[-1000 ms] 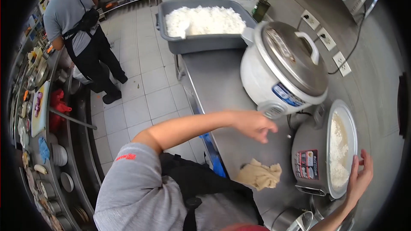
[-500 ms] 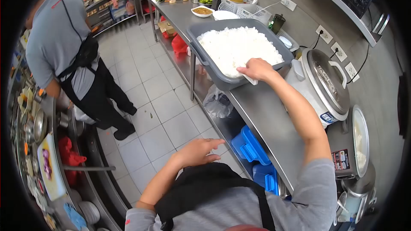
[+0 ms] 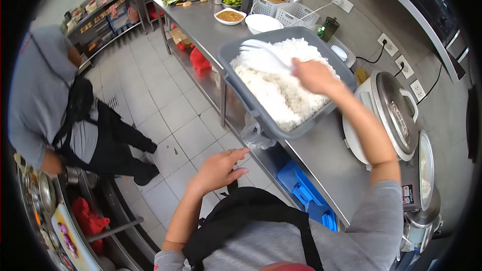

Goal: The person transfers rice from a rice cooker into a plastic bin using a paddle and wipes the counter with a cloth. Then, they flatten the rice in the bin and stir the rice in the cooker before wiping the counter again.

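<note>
My right hand (image 3: 316, 76) is closed around the handle of a white rice paddle (image 3: 266, 59) with a slotted, fork-like end. The paddle reaches over the far left part of a heap of white cooked rice (image 3: 296, 98), its blade low over the grains. The rice fills a grey plastic tub (image 3: 258, 119) that stands at the edge of the steel counter. My left hand (image 3: 218, 170) hangs in front of my apron, left of the counter, with its fingers stretched out and nothing in it.
A large rice cooker (image 3: 386, 115) stands right of the tub on the steel counter (image 3: 321, 160). Behind the tub are a white bowl (image 3: 264, 24) and a dish of brown sauce (image 3: 230, 16). Blue bins (image 3: 301, 185) sit below. A co-worker (image 3: 45, 85) stands at the left.
My right hand has moved from the near edge of the rice toward its middle, and the paddle's blade now shows. The near rice looks disturbed. The view has shifted slightly.
</note>
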The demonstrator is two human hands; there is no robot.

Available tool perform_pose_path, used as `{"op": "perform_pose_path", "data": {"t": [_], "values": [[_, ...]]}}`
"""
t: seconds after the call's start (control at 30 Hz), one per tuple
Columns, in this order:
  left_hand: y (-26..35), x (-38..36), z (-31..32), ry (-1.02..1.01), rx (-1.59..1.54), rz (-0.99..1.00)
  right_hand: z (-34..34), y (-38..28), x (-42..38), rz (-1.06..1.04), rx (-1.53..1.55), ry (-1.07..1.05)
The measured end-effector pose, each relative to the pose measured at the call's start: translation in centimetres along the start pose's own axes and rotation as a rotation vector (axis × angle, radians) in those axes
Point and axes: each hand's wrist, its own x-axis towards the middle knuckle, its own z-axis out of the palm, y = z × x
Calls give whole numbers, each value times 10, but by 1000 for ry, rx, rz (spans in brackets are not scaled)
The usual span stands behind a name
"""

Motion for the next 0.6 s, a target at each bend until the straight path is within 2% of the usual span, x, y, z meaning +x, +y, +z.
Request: {"op": "perform_pose_path", "data": {"t": [0.03,0.07,0.13,0.2,0.27,0.3,0.33,0.43,0.53,0.6], "values": [[-1,15,-4,-10,14,41,17,-13,13,-7,56,49],[-2,29,-9,-28,42,66,26,-21,28,32,76,-9],[-2,53,-22,-67,101,118,46,2,47,107,40,-70],[-15,62,-37,-28,61,107,66,64,58,266,14,-66],[-28,68,-51,18,3,65,44,107,51,419,-75,-115],[-36,70,-59,31,-24,30,39,125,45,430,-133,-109],[-42,77,-65,46,-52,-1,28,130,42,442,-194,-101],[-58,109,-72,297,84,223,10,90,32,402,-151,-55],[-65,138,-78,320,234,278,70,99,41,355,-164,7],[-81,145,-78,313,277,337,91,119,36,497,-187,20]]}}
